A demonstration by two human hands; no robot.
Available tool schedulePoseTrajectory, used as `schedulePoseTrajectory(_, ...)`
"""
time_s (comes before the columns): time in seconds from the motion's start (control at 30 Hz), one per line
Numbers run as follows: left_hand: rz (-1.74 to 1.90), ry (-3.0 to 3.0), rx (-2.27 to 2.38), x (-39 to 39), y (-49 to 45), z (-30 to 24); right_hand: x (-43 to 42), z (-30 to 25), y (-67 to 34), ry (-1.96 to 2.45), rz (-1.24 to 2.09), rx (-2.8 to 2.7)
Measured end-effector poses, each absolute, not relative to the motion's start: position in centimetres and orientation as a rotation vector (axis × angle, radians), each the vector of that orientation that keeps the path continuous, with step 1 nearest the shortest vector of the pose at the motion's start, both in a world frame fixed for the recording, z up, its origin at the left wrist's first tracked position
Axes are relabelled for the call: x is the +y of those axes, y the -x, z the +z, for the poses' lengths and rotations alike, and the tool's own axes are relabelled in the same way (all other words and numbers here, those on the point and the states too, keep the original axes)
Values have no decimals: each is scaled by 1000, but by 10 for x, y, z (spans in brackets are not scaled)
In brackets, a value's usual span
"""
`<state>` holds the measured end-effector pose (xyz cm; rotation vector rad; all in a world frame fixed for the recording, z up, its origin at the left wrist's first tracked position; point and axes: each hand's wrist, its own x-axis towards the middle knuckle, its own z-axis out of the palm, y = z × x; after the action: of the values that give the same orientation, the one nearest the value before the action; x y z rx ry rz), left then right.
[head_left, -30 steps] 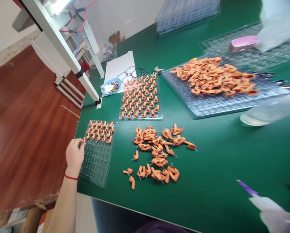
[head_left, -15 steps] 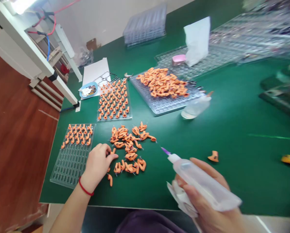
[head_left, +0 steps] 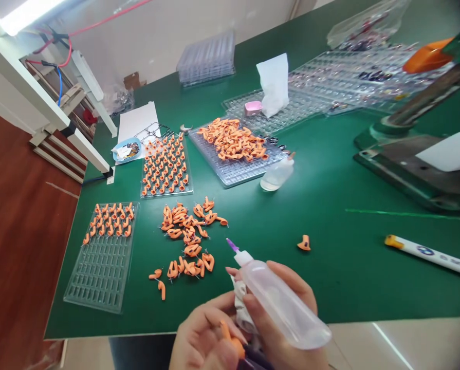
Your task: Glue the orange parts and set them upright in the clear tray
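My left hand [head_left: 206,336] is near the table's front edge, its fingers closed on a small curved orange piece [head_left: 233,343]. Beside it, my right hand [head_left: 279,313] grips a translucent squeeze bottle [head_left: 281,298] with a purple tip that points up and left. A crumpled white cloth [head_left: 242,306] is tucked in the right hand too, close to the left fingers. Beyond the hands lies a loose pile of orange curved pieces [head_left: 191,236], several with thin wires. To the left, a clear tray [head_left: 94,282] carries orange pieces in its far rows.
A second tray of orange pieces [head_left: 164,167] and a heaped tray [head_left: 230,177] stand farther back. Another bottle [head_left: 276,174] leans near them. At right are a single orange piece [head_left: 304,243], a white marker [head_left: 434,253] and a green press base [head_left: 415,169].
My left hand has moved from the pile toward me and right, bringing an orange piece beside my right hand. The right hand with the bottle has drawn leftward, and the view has shifted right.
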<state>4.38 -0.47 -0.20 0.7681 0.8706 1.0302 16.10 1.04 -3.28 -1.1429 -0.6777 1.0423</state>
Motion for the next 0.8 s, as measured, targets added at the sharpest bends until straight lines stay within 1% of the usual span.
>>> schedulePoseTrajectory(0.1,1080,-712,810,-7,-46,-1,14,-32,-159,972,1025,-852)
schedulePoseTrajectory(0.23,1093,-781,854,-8,-38,-4,21,-32,-158,806,1002,-1020)
schedulePoseTrajectory(0.33,1064,-1025,969,-8,-24,-14,20,-44,-164,852,929,-1088)
schedulePoseTrajectory(0.47,989,-1379,1343,-4,0,-24,13,-64,-184,995,861,-1139)
schedulePoseTrajectory(0.57,1017,-1645,1564,2,11,-23,10,-70,-198,978,975,-1226)
schedulePoseTrajectory(0.67,1042,-1945,1586,7,13,-19,8,-67,-206,941,1145,-1281)
schedulePoseTrajectory(0.73,1029,-2080,1570,8,13,-19,7,-63,-209,956,1172,-1311)
schedulePoseTrajectory(0.8,992,-2166,1570,7,12,-21,7,-62,-212,979,1128,-1373)
